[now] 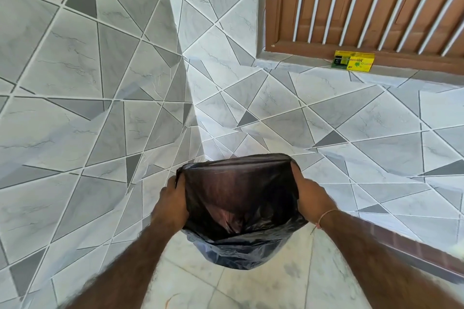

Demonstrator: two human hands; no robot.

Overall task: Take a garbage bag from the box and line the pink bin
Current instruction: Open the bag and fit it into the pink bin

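Black, glossy garbage bag (238, 198), mouth stretched open between both hands.

Garbage bag (241, 198): glossy black, semi-sheer w/ a reddish-pink tint showing thru the middle. Box (352, 61): bright yellow w/ black panel & green print. Wall tiles (75, 83): pale grey marble veining, dark grey triangles, white grout lines. Window frame (288, 7): brown wood, white bars (320, 0). Floor (251, 288): off-white marbled tile. Thin pink thread (326, 216) on right wrist.
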